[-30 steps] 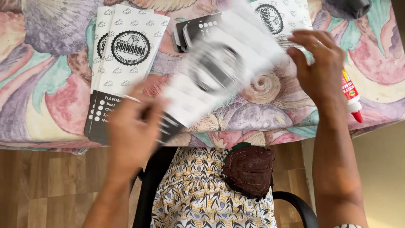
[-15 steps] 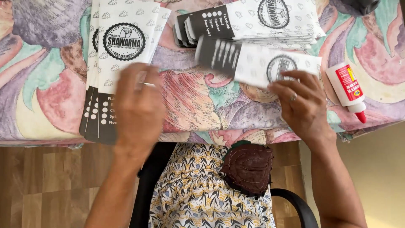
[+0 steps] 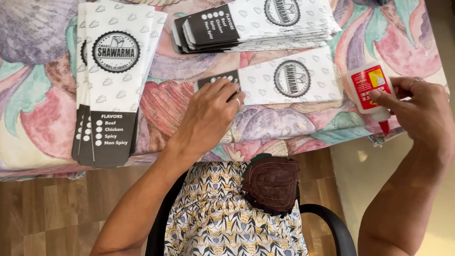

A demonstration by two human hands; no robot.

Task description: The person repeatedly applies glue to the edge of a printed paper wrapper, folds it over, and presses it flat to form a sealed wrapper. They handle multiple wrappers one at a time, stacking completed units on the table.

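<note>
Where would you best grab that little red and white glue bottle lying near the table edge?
Probably around its flat middle, coming from the right. The glue bottle lies flat with its red nozzle toward the table's edge, and its right side is open, where the right hand already touches it. The left hand presses the paper sleeve.

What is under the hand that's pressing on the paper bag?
The left hand covers the black end of a flat white-and-black paper sleeve lying on the flowery pastel tablecloth. White dots peek out above the fingers; the rest of the black end is hidden.
</note>
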